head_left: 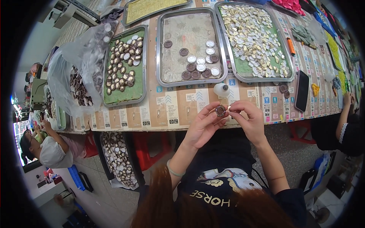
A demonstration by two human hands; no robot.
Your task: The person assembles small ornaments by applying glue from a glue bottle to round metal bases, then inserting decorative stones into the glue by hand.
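Left hand (203,127) pinching a small round dark brown disc (220,110) by its rim, just above the near worktop (159,114) edge. Right hand (249,121) closed on something tiny against that disc; too small to identify. Best done by steadying the disc level and pressing squarely at centre. Small white bottle (221,89) just beyond. Middle metal tray (190,45) holding similar discs; surface details blurred.

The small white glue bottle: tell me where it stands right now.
In the head view, the small white glue bottle stands upright on the table's paper-covered top, just below the middle tray's lower right corner and just beyond the left hand and right hand.
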